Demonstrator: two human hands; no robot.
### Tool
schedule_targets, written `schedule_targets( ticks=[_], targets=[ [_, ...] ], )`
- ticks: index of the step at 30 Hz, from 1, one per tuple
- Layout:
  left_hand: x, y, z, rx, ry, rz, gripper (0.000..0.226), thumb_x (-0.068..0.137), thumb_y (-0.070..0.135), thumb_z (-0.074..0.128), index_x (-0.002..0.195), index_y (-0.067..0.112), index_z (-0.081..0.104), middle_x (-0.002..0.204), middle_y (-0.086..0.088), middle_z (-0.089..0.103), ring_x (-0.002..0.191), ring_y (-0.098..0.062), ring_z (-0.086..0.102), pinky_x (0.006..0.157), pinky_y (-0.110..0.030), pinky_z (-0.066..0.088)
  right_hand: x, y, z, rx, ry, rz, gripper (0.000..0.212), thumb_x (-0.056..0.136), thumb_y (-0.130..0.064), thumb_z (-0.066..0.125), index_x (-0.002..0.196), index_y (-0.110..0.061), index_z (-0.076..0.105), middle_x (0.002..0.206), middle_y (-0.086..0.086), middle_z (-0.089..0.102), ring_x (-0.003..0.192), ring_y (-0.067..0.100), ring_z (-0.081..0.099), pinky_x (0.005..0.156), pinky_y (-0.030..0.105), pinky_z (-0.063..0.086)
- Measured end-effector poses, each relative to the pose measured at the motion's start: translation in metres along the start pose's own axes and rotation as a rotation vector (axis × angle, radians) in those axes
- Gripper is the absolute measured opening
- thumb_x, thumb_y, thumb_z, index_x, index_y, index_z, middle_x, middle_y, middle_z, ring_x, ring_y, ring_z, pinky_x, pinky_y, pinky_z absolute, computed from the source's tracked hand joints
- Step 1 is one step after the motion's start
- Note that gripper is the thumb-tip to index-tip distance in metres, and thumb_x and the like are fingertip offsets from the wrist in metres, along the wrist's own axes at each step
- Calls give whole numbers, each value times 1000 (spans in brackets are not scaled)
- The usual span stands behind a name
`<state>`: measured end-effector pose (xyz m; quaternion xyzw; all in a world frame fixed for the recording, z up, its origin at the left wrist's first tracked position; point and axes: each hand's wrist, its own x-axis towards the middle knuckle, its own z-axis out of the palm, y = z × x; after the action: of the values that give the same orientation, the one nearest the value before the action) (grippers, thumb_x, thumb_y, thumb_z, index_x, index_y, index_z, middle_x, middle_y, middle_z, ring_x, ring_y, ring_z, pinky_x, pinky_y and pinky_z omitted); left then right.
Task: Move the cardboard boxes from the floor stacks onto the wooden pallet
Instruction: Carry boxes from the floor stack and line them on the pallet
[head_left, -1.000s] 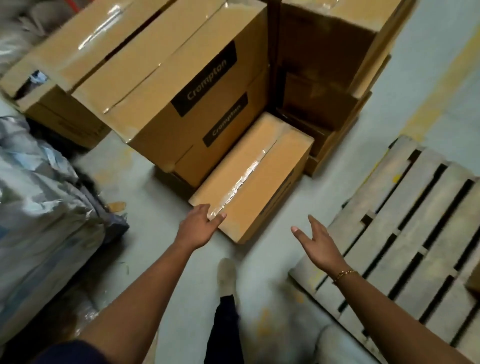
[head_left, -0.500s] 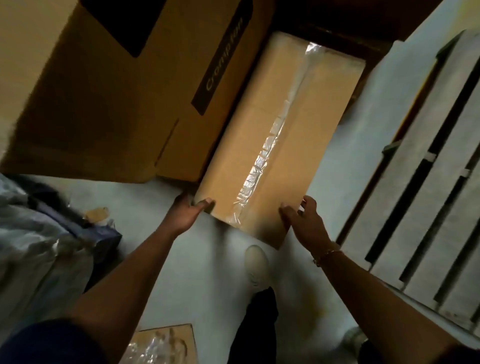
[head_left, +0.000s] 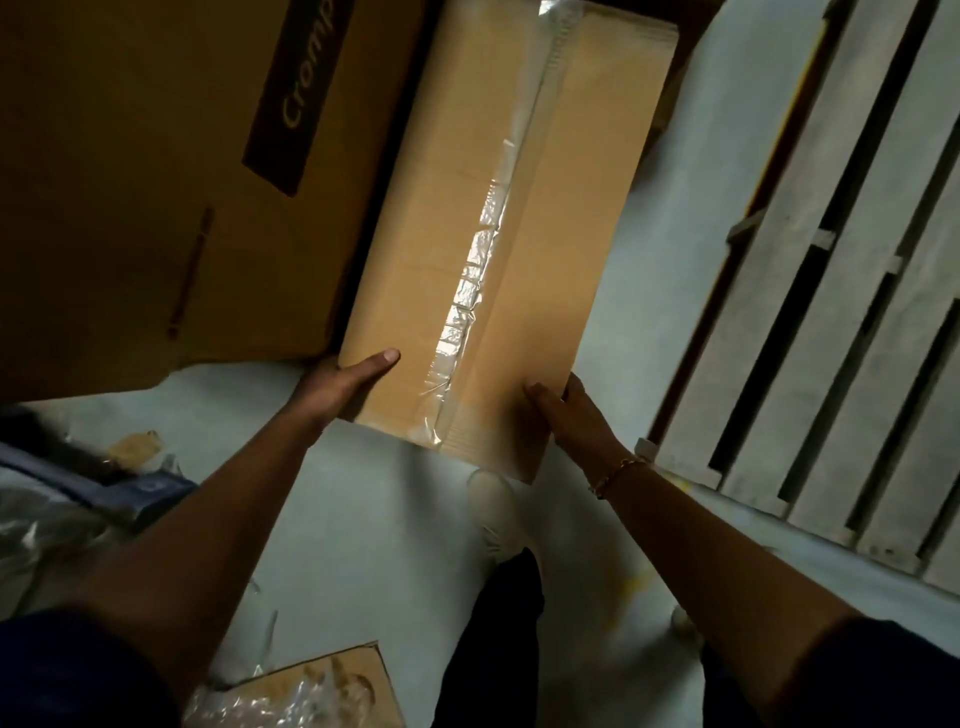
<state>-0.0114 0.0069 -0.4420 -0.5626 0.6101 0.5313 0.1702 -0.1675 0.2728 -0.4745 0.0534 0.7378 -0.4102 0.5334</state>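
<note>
long tan taped cardboard box (head_left: 483, 249) at 12 o'clock, beside big brown printed carton (head_left: 156, 182) at 10 | left hand (head_left: 337, 387) and right hand (head_left: 571, 415): fingers gripped its near corners | grey slatted wooden pallet (head_left: 831, 312) at 3 o'clock

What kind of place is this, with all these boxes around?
Most likely a warehouse or stockroom. A large printed carton sits by a bare concrete floor, a slatted wooden pallet lies to the right, and the left hand and right hand grip a long taped box.
</note>
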Motion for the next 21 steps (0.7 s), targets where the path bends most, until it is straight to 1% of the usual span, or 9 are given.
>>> schedule_targets(
  ticks=[2,5,8,10,13,15,17,19,21],
  targets=[
    [6,1,5,-18,-11,29,75,72,57,85,135,23,61,121,9,70,110,-9,65,89,-26,49,5,4,5,104,-22,3,85,83,-67,68,154,-32,37,142,-8,59,125,18,59,111,49,46],
    [11,1,13,-39,31,61,68,72,53,85,130,30,57,113,15,66,101,-1,61,77,-20,46,13,6,11,222,2,-9,94,75,-75,72,153,-38,35,142,-14,57,127,14,57,111,48,46],
    [13,-5,19,-41,89,104,67,66,58,87,122,33,60,110,17,68,101,-1,64,84,-25,50,19,6,19,296,79,-28,103,71,-78,72,156,-37,31,144,-14,56,128,14,55,112,44,44],
    [11,-7,23,-33,121,140,57,70,53,89,117,33,63,110,15,70,101,-3,67,89,-29,53,21,8,23,347,128,-22,106,69,-76,74,157,-36,31,144,-14,56,128,12,55,113,42,43],
    [2,-11,32,-32,145,188,40,75,48,85,108,38,66,106,17,71,94,4,68,89,-28,54,14,16,18,340,159,-30,106,66,-78,75,155,-40,33,140,-18,58,124,9,57,112,44,44],
    [-9,-12,39,-20,137,208,41,71,54,86,105,42,65,105,18,72,94,6,68,87,-28,53,5,24,8,339,167,-30,108,61,-81,77,153,-43,35,133,-23,62,121,5,60,111,45,46],
    [-21,-11,51,-12,140,216,51,65,66,86,106,44,65,107,19,72,99,1,68,88,-29,53,-8,34,-6,341,172,-37,109,59,-80,77,153,-43,36,127,-27,63,117,2,61,110,44,47],
    [-35,-8,66,-8,134,223,60,61,71,82,111,43,65,108,19,72,103,-3,67,89,-32,53,-21,41,-24,346,178,-42,109,60,-79,77,153,-42,36,126,-26,62,115,2,60,109,42,48],
    [-51,-4,86,3,125,229,68,64,70,82,121,37,63,111,16,70,105,-7,66,93,-37,55,-35,48,-46,343,187,-46,103,67,-73,79,154,-39,36,128,-21,62,110,-1,60,104,34,50]
  ],
)
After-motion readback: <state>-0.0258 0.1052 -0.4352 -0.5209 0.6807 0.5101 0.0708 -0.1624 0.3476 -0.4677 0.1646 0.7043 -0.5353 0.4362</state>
